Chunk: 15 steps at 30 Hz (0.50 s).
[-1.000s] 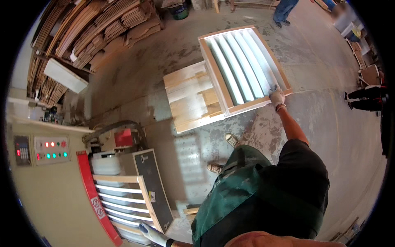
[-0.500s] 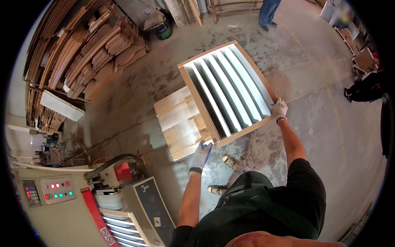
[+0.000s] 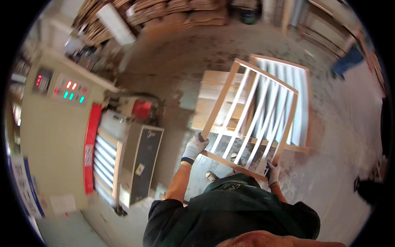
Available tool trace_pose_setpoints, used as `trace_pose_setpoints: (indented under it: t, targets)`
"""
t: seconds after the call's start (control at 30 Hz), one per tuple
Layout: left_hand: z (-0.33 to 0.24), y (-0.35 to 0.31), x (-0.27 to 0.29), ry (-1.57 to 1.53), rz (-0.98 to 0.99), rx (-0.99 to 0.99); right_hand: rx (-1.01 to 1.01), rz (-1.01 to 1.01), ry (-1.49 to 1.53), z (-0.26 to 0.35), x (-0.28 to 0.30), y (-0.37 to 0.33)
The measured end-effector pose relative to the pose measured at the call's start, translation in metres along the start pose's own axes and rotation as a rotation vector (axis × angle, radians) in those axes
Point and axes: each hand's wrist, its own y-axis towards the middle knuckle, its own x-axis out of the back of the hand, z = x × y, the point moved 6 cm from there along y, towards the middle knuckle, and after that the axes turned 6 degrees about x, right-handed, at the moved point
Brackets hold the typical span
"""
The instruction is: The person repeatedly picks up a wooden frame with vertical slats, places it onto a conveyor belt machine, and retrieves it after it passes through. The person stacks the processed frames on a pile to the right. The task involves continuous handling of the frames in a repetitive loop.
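A slatted frame, with wooden rails and white slats, is held tilted in front of me. My left hand, in a white glove with dark trim, is closed around its near left corner. At the near right corner, my right hand, gloved too, grips the rail; part of its fingers is hidden. Just beyond, a stack of similar slatted frames stands on the floor, partly seen through the slats of the held one. A pale wooden pallet lies beside the stack on its left.
To my left is a beige machine with lit buttons, a red strip and another slatted frame at its opening. Stacked brown boards lie along the far side. A person in blue trousers is at the far right.
One slatted frame has come up off the stack in both hands. My left hand, earlier open near the stack's corner, now grips it. My view has turned left, toward the machine.
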Motion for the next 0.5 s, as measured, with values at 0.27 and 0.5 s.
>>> trace_pose_setpoints:
  t: [0.27, 0.5]
  targets:
    - [0.056, -0.181, 0.097, -0.157, -0.372, 0.174, 0.129, 0.267, -0.132, 0.013, -0.060, 0.012]
    - [0.164, -0.336, 0.065, -0.654, -0.728, 0.512, 0.234, 0.811, -0.323, 0.096, -0.218, -0.064]
